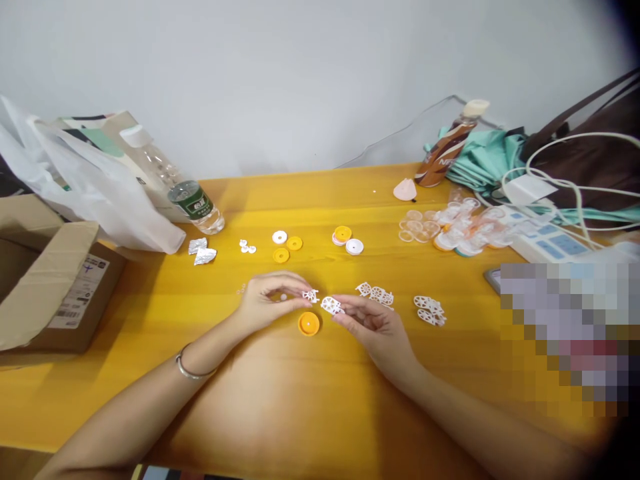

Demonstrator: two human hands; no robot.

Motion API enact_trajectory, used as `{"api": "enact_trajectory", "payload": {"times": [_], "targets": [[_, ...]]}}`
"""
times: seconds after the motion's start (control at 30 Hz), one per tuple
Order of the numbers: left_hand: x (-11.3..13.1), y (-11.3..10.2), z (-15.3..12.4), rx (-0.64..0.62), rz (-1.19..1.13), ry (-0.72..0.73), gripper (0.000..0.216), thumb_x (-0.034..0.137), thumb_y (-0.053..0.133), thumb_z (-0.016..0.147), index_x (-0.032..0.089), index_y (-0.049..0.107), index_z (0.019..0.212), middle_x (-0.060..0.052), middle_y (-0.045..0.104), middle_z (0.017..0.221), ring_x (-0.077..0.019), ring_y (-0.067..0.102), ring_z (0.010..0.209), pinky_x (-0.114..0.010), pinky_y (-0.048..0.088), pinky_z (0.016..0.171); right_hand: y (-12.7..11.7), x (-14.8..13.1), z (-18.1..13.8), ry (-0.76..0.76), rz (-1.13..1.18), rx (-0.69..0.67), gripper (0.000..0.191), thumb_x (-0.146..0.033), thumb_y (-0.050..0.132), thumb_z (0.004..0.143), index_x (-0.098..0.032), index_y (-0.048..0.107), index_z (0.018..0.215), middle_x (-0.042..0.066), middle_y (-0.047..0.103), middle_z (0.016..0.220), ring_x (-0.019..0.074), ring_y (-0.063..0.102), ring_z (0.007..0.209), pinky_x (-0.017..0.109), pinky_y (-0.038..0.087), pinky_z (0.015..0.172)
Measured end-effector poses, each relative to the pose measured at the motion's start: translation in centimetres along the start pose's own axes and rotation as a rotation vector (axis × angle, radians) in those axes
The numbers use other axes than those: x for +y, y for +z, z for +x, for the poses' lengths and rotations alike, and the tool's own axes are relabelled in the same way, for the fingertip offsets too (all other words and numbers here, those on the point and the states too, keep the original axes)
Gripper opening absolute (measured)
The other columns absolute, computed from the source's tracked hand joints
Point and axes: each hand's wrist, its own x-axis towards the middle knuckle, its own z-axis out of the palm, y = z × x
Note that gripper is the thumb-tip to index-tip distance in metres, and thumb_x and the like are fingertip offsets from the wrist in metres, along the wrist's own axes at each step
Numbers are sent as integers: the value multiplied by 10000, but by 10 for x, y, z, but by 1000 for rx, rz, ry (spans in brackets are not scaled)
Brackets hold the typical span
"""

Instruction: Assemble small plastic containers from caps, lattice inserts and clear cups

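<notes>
Between its thumb and fingertips, my left hand [273, 300] pinches a small white spoked plastic part [311, 296]. My right hand [373, 327] grips a white plastic part with cut-out holes [331, 305], held close to the left one with a small gap between them. Just below both parts lies an orange round cap [309, 324] with its hollow side up. Behind my right hand rests a group of white spoked parts [377, 293]. Further right is another cluster of similar white parts [430, 311].
White and orange discs [287, 247] and a second disc group [349, 240] lie behind. Left are foil pieces [203, 251], a water bottle [193, 200] and a cardboard box [60, 287]. Right are clear rings [419, 225], bagged parts [467, 227], a brown bottle [445, 153] and cables [555, 143].
</notes>
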Motion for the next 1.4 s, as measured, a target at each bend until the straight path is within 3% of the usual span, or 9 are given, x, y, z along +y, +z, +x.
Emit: {"api": "enact_trajectory", "payload": {"times": [0.1, 0.23, 0.53, 0.97, 1.23, 1.4], "targets": [[1, 6, -2, 28, 46, 178, 230, 104, 685, 708, 157, 665, 931, -68, 693, 897, -135, 646, 839, -261, 528, 773, -1, 2, 2, 9, 11, -45, 232, -238, 711, 683, -241, 684, 914, 2, 714, 829, 147, 656, 768, 304, 525, 780], [-1, 13, 0, -38, 95, 320, 305, 85, 678, 713, 147, 640, 1008, -88, 702, 895, -154, 649, 837, -296, 515, 770, -1, 5, 3, 19, 39, -84, 257, -232, 719, 677, -229, 660, 927, -3, 706, 787, 131, 660, 734, 281, 529, 757], [-8, 10, 4, -209, 157, 382, 298, 92, 630, 761, 165, 624, 1051, -98, 693, 958, -159, 637, 894, -327, 498, 813, -1, 4, 1, 19, 42, -103, 246, -205, 703, 702, -217, 608, 928, -11, 687, 758, 117, 657, 727, 257, 523, 733], [-1, 14, -1, -254, 86, 160, 236, 155, 576, 809, 149, 638, 1036, -117, 627, 1040, -143, 611, 922, -287, 506, 825, 0, 7, 2, -44, 0, -86, 229, -203, 688, 713, -217, 574, 910, -10, 654, 740, 108, 631, 719, 244, 515, 708], [10, 25, -5, -176, -79, -164, 173, 234, 576, 809, 107, 647, 902, -92, 661, 876, -114, 604, 745, -235, 502, 681, 4, 9, 0, -100, -40, -58, 226, -211, 671, 719, -227, 540, 902, -15, 618, 728, 107, 617, 714, 250, 517, 719], [18, 28, -5, -135, -42, -210, 150, 215, 598, 781, 106, 600, 885, -67, 654, 830, -106, 591, 739, -245, 493, 727, 6, 11, -2, -157, -94, -54, 170, -206, 633, 744, -235, 502, 849, -22, 590, 730, 104, 603, 695, 237, 517, 672]]}}
